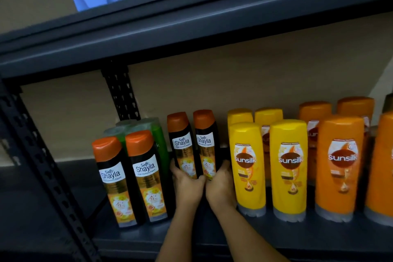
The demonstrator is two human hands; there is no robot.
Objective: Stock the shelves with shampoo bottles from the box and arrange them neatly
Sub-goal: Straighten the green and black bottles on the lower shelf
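Black bottles with orange caps fill the head view: 2 front bottles stand on the shelf. The left hand and right hand each grip 1 of 2 held bottles, fingers curled round the bases. Yellow bottles and orange bottles already stand beside. No box shows, so the remaining stock is unclear.

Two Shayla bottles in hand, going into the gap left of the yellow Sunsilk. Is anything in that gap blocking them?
Nothing visible does. The left hand and right hand hold the two Shayla bottles in the gap; the green bottles stand to the left, the yellow Sunsilk to the right. The shelf behind the pair is hidden.
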